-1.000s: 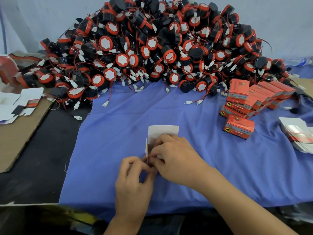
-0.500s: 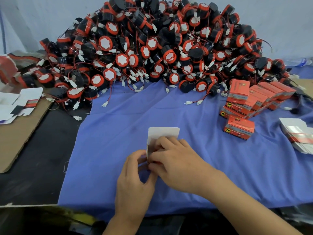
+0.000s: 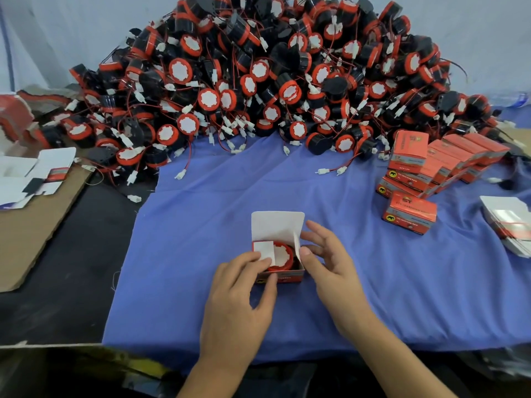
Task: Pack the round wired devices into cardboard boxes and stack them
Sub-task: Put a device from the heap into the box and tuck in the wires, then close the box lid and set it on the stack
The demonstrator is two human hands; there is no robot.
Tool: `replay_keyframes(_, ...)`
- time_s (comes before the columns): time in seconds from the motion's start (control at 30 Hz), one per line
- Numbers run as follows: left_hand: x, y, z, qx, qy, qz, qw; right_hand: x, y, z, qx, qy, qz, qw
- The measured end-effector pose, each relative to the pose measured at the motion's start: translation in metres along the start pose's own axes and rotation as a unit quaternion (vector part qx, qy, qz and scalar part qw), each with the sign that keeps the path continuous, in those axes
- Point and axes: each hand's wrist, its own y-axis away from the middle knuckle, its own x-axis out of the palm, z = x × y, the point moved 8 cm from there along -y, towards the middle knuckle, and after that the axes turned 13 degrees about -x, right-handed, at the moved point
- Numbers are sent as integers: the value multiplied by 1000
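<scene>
The box point(image 3: 283, 275), device point(image 3: 283, 254) inside, sits mid-cloth point(image 3: 201, 225) with its lid point(image 3: 277, 228) upright on the far side. The left hand point(image 3: 241, 294) pinches the box at its folded left flap point(image 3: 263, 249). The right hand point(image 3: 330, 262), grip spread, touches its thumb to the upright right flap point(image 3: 296, 248), which should fold leftward.

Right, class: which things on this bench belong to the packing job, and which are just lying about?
Job: open box, device in it, left hand holding the box, right hand at its side flap, pile of wired devices, packed orange boxes, flat box blanks.
Lying about: brown cardboard sheet, torn red packaging at far left.
</scene>
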Motion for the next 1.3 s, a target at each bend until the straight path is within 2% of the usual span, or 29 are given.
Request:
replay_keyframes(0.13, 1, 0, 0, 1, 7, -5, 1000, 6, -3, 0, -15, 48, 54, 997)
replay_keyframes(0.33, -2, -6, 2, -38, 61, 18, 997, 3, -1, -2, -45, 109, 35, 992)
replay_keyframes(0.5, -3, -7, 11, -113, 143, 41, 982, 5, 1, 2, -55, 51, 44, 996)
replay_keyframes(0.67, -5, -6, 5, -57, 92, 22, 994, 7, 3, -2, -54, 92, 50, 993)
replay_keyframes(0.73, -6, -4, 6, -61, 90, 17, 994, 7, 4, -4, -57, 111, 57, 991)
replay_keyframes(0.87, 0, -4, 6, -75, 87, 65, 991, 8, 6, -4, -69, 135, 79, 985)
replay_keyframes(1.07, 1, -4, 5, -70, 71, 78, 992, 10, 7, -1, -86, 132, 116, 981)
replay_keyframes(1.3, -4, -7, 2, -48, 74, 58, 994, 11, 6, 10, -141, 143, 90, 976)
